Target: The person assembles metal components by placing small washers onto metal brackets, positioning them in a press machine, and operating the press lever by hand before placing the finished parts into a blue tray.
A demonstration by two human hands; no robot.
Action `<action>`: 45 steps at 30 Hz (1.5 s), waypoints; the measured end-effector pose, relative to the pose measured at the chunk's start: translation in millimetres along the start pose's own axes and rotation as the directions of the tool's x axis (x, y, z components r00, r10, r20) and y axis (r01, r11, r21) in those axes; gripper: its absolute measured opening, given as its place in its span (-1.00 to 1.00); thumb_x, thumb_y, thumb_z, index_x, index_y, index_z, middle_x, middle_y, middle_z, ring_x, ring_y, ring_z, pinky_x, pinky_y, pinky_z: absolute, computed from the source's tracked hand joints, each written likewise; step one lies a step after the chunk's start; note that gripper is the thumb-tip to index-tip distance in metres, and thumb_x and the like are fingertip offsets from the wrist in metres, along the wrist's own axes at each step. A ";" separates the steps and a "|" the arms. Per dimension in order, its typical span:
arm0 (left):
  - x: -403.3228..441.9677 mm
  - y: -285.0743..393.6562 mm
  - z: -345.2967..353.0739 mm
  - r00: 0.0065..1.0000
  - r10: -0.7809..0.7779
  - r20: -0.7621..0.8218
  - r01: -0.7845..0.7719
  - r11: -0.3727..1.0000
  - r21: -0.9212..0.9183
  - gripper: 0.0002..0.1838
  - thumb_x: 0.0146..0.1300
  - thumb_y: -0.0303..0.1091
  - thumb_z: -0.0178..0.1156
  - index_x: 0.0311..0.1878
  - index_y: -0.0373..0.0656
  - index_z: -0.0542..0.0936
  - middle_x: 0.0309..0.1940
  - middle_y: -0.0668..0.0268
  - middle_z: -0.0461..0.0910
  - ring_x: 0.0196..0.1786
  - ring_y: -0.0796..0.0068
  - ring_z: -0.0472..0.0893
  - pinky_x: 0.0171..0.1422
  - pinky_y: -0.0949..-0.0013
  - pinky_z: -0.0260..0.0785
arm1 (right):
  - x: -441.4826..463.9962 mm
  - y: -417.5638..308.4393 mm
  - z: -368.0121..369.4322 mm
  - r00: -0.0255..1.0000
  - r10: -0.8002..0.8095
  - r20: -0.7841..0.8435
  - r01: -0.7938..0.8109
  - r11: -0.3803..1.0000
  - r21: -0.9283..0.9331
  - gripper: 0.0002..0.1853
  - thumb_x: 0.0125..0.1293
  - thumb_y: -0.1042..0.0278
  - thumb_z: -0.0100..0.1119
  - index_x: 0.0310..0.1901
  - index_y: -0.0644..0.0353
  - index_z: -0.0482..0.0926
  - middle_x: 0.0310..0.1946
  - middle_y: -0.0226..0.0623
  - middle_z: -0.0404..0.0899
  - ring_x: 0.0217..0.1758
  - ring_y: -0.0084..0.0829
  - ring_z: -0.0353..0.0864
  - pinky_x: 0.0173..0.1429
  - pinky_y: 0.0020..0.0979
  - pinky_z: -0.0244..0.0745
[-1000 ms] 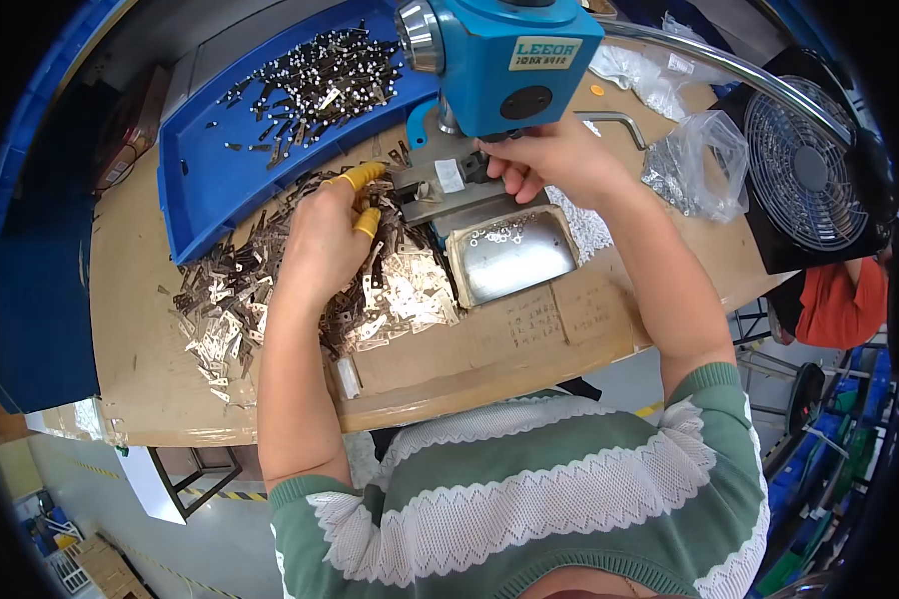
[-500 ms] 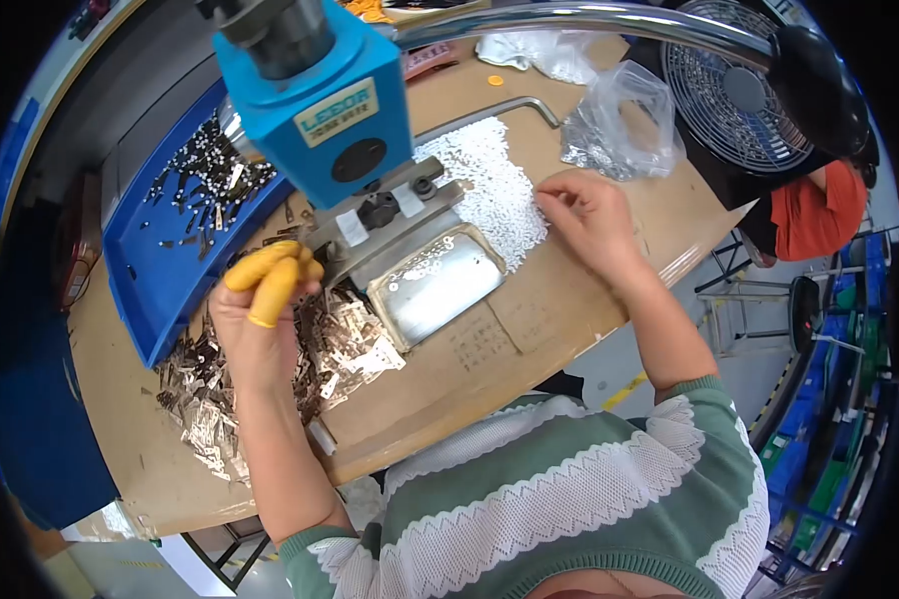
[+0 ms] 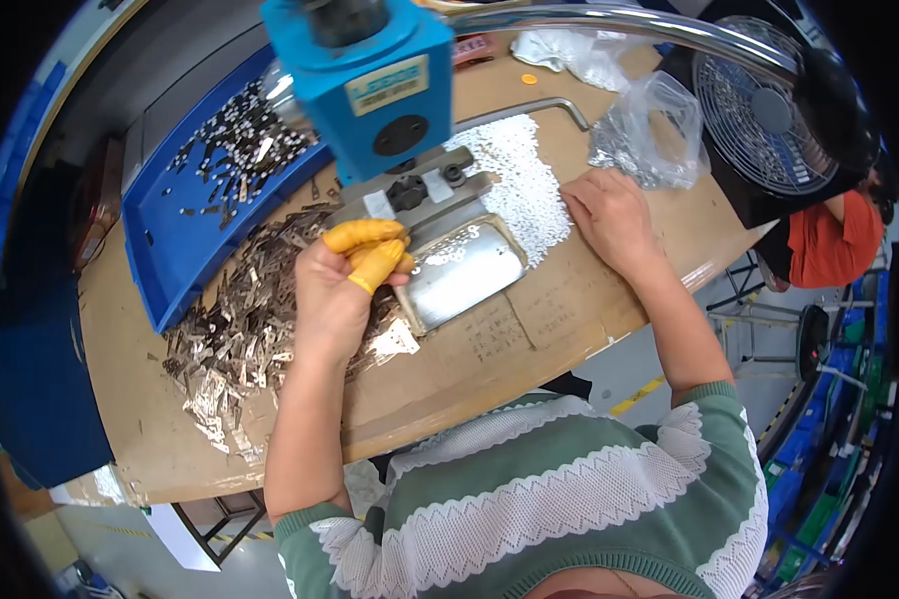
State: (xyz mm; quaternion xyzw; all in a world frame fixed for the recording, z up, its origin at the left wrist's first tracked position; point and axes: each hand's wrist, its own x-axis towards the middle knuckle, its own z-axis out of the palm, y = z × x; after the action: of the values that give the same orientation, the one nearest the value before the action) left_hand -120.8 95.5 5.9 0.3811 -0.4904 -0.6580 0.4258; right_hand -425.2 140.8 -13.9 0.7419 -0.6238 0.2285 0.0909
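My left hand (image 3: 340, 290), with yellow finger cots on some fingers, is pinched closed just in front of the press bed, by the left end of a shallow metal tray (image 3: 464, 285). What sits between its fingertips is too small to make out. A heap of thin metal strips (image 3: 240, 309) lies beside and below it. My right hand (image 3: 612, 222) rests at the right edge of a spread of small white pieces (image 3: 531, 190). Its fingers are curled together with the tips turned down, so whatever they pinch is hidden. A few small rings lie in the tray.
The blue press head (image 3: 375, 95) stands over the table, with its chrome lever (image 3: 609, 18) reaching right. A blue bin (image 3: 155, 270) of dark strips is at left. A plastic bag (image 3: 659, 130) and a fan (image 3: 769, 100) are at right. Another person's red sleeve (image 3: 837, 240) shows beyond.
My left hand has moved right, from above the strips to the front of the press by the tray. My right hand's fingers have turned down at the white pieces. The view has shifted.
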 end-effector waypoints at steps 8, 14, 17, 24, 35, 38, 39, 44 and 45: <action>-2.2 14.3 8.7 0.995 -0.089 -0.046 0.089 0.996 0.009 -0.63 0.08 -0.60 0.24 0.00 -0.35 0.49 -0.36 0.20 0.61 -0.44 0.51 0.61 -0.44 0.57 0.46 | 44.4 -74.0 -5.6 0.991 0.071 0.117 -0.137 0.556 0.820 -0.91 0.14 0.51 0.18 -0.30 0.25 0.61 -0.49 -0.38 0.57 -0.45 -0.67 0.48 -0.39 -0.61 0.36; -4.4 20.3 7.3 0.997 -0.069 -0.028 0.069 0.998 -0.006 -0.46 0.05 -0.58 0.26 0.15 -0.36 0.36 -0.37 0.22 0.62 -0.44 0.52 0.61 -0.44 0.57 0.45 | 58.4 -118.7 2.9 0.970 -0.226 -0.086 0.235 0.795 0.559 -0.91 0.09 0.54 0.18 -0.35 0.21 0.51 -0.46 -0.27 0.51 -0.40 -0.31 0.52 -0.33 -0.42 0.39; -3.1 18.8 6.9 0.998 -0.062 -0.020 0.061 0.998 -0.030 -0.42 0.05 -0.58 0.27 0.18 -0.34 0.33 -0.37 0.23 0.62 -0.44 0.53 0.61 -0.43 0.57 0.45 | 54.1 -123.3 10.6 0.943 -0.249 -0.222 0.325 0.837 0.440 -0.88 0.04 0.55 0.21 -0.36 0.20 0.50 -0.46 -0.23 0.51 -0.38 -0.19 0.49 -0.30 -0.32 0.39; -0.1 18.4 10.6 0.997 -0.071 0.012 0.072 0.997 -0.036 -0.36 0.06 -0.57 0.25 0.24 -0.29 0.27 -0.37 0.25 0.62 -0.46 0.55 0.59 -0.47 0.59 0.40 | 53.7 -116.2 9.8 0.977 -0.144 -0.156 0.210 0.762 0.612 -0.89 0.06 0.55 0.20 -0.35 0.21 0.50 -0.47 -0.23 0.52 -0.39 -0.21 0.50 -0.30 -0.33 0.40; 4.8 15.8 14.6 1.000 -0.028 0.004 0.028 1.000 -0.003 -0.31 0.07 -0.58 0.19 0.29 -0.33 0.15 -0.39 0.22 0.57 -0.51 0.58 0.53 -0.52 0.60 0.32 | 50.5 -110.6 14.1 0.934 -0.250 -0.256 0.343 0.826 0.446 -0.88 0.11 0.54 0.20 -0.28 0.25 0.54 -0.43 -0.30 0.56 -0.46 -0.45 0.51 -0.36 -0.48 0.42; 8.1 17.2 11.0 0.998 -0.055 0.023 0.056 0.998 -0.033 -0.36 0.09 -0.55 0.19 0.26 -0.32 0.21 -0.42 0.23 0.57 -0.57 0.63 0.46 -0.58 0.63 0.22 | 50.3 -110.7 2.4 0.985 -0.028 0.172 -0.115 0.636 0.763 -0.88 0.11 0.52 0.23 -0.29 0.27 0.57 -0.40 -0.34 0.58 -0.47 -0.55 0.50 -0.38 -0.53 0.41; 11.1 18.4 9.0 0.996 -0.075 0.045 0.077 0.996 -0.050 -0.38 0.10 -0.55 0.18 0.25 -0.32 0.22 -0.43 0.23 0.57 -0.59 0.64 0.43 -0.60 0.63 0.18 | 50.2 -111.2 0.0 0.991 -0.015 0.130 -0.091 0.639 0.764 -0.88 0.10 0.52 0.23 -0.29 0.27 0.58 -0.40 -0.35 0.58 -0.46 -0.55 0.50 -0.38 -0.53 0.41; 36.8 33.0 4.8 0.997 -0.070 0.022 0.070 0.997 0.022 -0.32 0.05 -0.63 0.07 0.28 -0.37 0.08 -0.44 0.18 0.55 -0.60 0.61 0.41 -0.60 0.58 0.14 | 54.1 -104.9 -14.0 0.980 -0.022 -0.197 0.144 0.763 0.630 -0.87 0.08 0.52 0.26 -0.29 0.25 0.59 -0.39 -0.35 0.59 -0.46 -0.56 0.50 -0.33 -0.57 0.40; 42.6 34.6 3.5 0.998 -0.063 0.022 0.062 0.998 0.026 -0.22 0.02 -0.67 0.04 0.35 -0.40 -0.02 -0.45 0.15 0.54 -0.59 0.58 0.43 -0.59 0.56 0.17 | 55.6 -99.8 -19.6 0.975 -0.002 -0.224 0.146 0.764 0.629 -0.84 0.09 0.52 0.26 -0.25 0.26 0.58 -0.36 -0.33 0.59 -0.44 -0.55 0.51 -0.30 -0.57 0.41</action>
State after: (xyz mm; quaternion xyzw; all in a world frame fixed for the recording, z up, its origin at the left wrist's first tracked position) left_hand -132.4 51.4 36.7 0.3941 -0.4913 -0.6689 0.3947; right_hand -326.6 120.4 43.5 0.7240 -0.4651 0.5008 -0.0934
